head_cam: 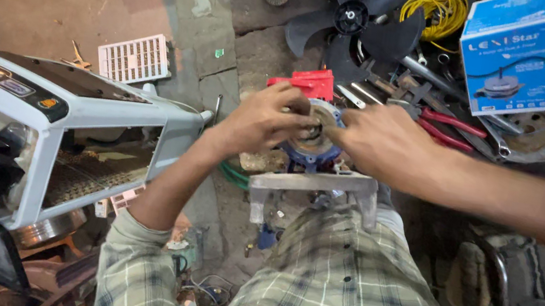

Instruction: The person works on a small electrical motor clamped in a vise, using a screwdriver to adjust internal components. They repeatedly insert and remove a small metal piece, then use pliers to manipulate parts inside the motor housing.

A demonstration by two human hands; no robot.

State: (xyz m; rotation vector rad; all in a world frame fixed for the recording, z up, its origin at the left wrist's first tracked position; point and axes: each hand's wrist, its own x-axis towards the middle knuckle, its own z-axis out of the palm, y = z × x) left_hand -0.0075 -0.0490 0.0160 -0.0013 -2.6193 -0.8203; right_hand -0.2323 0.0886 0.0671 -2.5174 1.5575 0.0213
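Left hand (265,117) grips the motor (310,153), steadying it; right hand (381,142) pinches its hub (311,134) to work it.

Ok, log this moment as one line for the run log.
left hand: grips blue motor | right hand: fingers at its round centre | motor: on grey metal bracket | nearby: red-handled pliers, black fan blade

Both hands on a small blue motor (312,144) dead center: left hand (265,117) gripping its nine o'clock side, right hand (381,142) pinching at three. Black fan blade (352,15) at twelve, blue box (514,52) around one o'clock, white appliance casing (76,120) at nine.
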